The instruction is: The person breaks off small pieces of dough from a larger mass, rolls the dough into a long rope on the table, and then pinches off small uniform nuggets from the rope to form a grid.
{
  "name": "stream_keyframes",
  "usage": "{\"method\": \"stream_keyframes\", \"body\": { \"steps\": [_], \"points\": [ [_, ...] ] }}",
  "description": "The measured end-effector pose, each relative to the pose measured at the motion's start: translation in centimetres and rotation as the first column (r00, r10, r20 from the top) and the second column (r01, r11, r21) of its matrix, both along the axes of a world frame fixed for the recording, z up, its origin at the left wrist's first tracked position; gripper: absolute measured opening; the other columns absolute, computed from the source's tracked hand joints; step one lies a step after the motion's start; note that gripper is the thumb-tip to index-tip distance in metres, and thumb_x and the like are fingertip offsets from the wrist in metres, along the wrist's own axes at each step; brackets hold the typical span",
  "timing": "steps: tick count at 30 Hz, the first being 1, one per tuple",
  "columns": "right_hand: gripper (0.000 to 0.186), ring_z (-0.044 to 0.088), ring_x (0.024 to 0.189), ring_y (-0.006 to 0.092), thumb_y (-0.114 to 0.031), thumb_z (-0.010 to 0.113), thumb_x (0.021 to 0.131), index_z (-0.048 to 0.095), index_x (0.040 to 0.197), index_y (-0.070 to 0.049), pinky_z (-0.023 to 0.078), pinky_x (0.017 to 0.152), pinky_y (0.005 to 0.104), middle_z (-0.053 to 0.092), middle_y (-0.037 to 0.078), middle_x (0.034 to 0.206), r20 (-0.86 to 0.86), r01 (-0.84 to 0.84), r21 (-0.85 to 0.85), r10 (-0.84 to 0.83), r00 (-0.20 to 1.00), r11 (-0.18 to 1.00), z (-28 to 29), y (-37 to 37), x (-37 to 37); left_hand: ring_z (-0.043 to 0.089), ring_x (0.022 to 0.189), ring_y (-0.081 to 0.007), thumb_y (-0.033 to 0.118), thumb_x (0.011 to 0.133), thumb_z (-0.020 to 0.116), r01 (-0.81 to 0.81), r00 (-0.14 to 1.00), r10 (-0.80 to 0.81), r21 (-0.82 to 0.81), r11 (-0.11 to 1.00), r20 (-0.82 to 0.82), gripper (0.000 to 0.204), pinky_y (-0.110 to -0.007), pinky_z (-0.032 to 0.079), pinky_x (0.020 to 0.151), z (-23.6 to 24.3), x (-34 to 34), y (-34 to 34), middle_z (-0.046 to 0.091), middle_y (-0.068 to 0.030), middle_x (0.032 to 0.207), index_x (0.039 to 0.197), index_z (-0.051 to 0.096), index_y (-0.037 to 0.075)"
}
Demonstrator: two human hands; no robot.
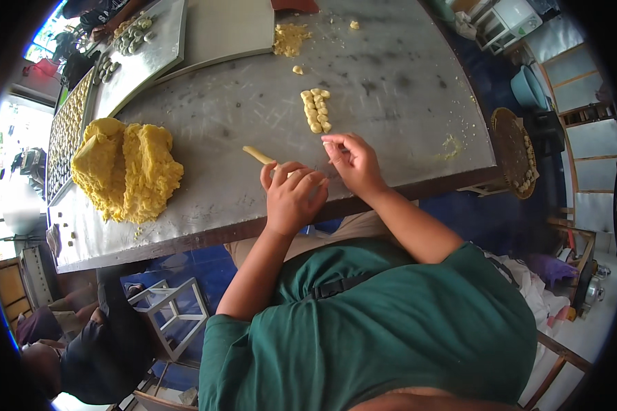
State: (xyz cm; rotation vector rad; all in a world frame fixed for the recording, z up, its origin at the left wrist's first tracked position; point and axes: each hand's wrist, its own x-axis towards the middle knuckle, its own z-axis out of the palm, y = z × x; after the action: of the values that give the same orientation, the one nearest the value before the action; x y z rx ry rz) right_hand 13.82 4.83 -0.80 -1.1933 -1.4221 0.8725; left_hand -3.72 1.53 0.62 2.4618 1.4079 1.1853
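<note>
On the steel worktable [219, 123], my left hand [293, 192] curls its fingers over a thin yellow dough rope [257, 153], whose free end points toward the upper left. My right hand [349, 164] is just to the right, thumb and forefinger together near a small pale bit I cannot make out clearly. Beyond it several small dough pieces [315, 109] lie in short rows, with one loose piece [297, 70] farther back. A big, rough mound of yellow dough [127, 168] sits at the left.
Metal trays [223, 51] and small filled pieces [134, 38] are at the back left, where another person's hand [99, 31] shows. A seated person [96, 342] is below the table's left end, near a white stool [182, 315]. A round woven tray [511, 157] is at right.
</note>
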Motion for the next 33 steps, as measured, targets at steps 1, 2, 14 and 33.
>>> {"method": "stream_keyframes", "body": {
  "steps": [1, 2, 14, 33],
  "points": [
    [0.016, 0.067, 0.080, 0.0255, -0.009, 0.071, 0.094, 0.071, 0.110, -0.007, 0.053, 0.072, 0.0322, 0.068, 0.010, 0.093, 0.210, -0.020, 0.068, 0.005, 0.978, 0.997, 0.5, 1.0, 0.8, 0.065, 0.102, -0.0178, 0.021, 0.080, 0.080, -0.007, 1.000, 0.006, -0.035, 0.999, -0.025, 0.014, -0.047, 0.034, 0.106, -0.3, 0.0, 0.1, 0.072, 0.0049, 0.092, 0.090, 0.071, 0.020],
    [0.016, 0.067, 0.080, 0.0255, -0.009, 0.071, 0.094, 0.071, 0.110, -0.007, 0.053, 0.072, 0.0322, 0.068, 0.010, 0.093, 0.206, -0.006, 0.053, -0.005, 0.979, 0.999, 0.7, 2.2, 1.0, 0.065, 0.102, -0.0178, 0.021, 0.080, 0.080, 0.006, 1.000, -0.008, -0.051, 0.999, -0.029, 0.014, -0.047, 0.034, 0.106, -0.4, -0.1, 0.1, 0.072, 0.0049, 0.092, 0.090, 0.071, 0.020],
    [0.026, 0.066, 0.098, 0.0314, -0.020, 0.064, 0.094, 0.072, 0.118, -0.017, 0.053, 0.086, 0.0437, 0.074, 0.004, 0.101, 0.743, -0.101, 0.414, -0.272, 0.612, 0.905, -2.9, 11.7, 3.5, 0.063, 0.107, -0.0161, 0.024, 0.086, 0.077, -0.024, 0.997, 0.017, -0.096, 0.995, -0.075, 0.012, -0.049, 0.032, 0.110, -0.3, 0.3, 0.4, 0.071, 0.0052, 0.097, 0.097, 0.071, 0.021],
    [0.018, 0.071, 0.082, 0.0244, -0.010, 0.065, 0.099, 0.071, 0.115, -0.003, 0.054, 0.074, 0.0344, 0.073, 0.015, 0.093, 0.191, -0.216, 0.062, 0.201, 0.961, 0.974, 0.7, -1.1, -0.8, 0.062, 0.109, -0.0206, 0.024, 0.084, 0.071, -0.163, 0.986, 0.153, -0.165, 0.973, -0.066, 0.018, -0.044, 0.037, 0.104, -1.0, -0.4, 0.8, 0.071, 0.0003, 0.101, 0.101, 0.069, 0.016]
  ]
}}
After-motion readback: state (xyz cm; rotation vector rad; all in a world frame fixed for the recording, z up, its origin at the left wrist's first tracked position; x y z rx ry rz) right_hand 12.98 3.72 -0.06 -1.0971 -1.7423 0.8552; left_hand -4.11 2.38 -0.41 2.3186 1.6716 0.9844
